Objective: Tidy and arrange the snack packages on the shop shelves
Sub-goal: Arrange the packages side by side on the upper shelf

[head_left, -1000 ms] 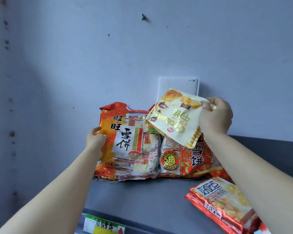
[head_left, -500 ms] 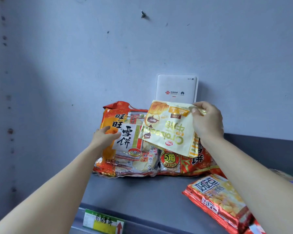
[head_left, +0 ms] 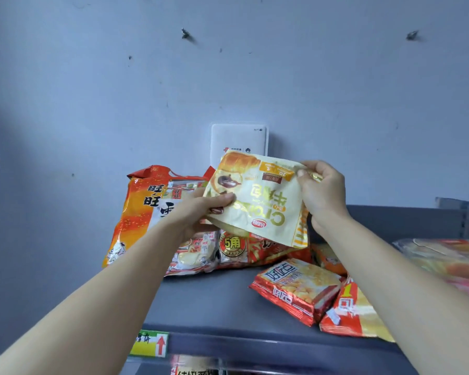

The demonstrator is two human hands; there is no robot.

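A pale yellow croissant package [head_left: 257, 201] is held upside down above the grey shelf [head_left: 214, 301], between both hands. My left hand [head_left: 198, 209] pinches its left edge, thumb on the front. My right hand [head_left: 322, 190] grips its upper right corner. Behind and below it a large orange rice-cracker bag [head_left: 144, 212] leans against the wall, with another red-orange bag [head_left: 266, 247] beside it. Two smaller red snack packets [head_left: 295, 290] [head_left: 347, 312] lie flat at the front right.
A white router box [head_left: 236, 139] is fixed to the blue-grey wall behind the bags. A blurred pale package [head_left: 444, 255] lies at the far right. A green-yellow price label [head_left: 150, 345] sits on the shelf's front edge. More packages show on the shelf below [head_left: 192, 369].
My left hand left the big orange bag and took hold of the yellow package's left edge. The package came down and toward me, and the view shifted right.
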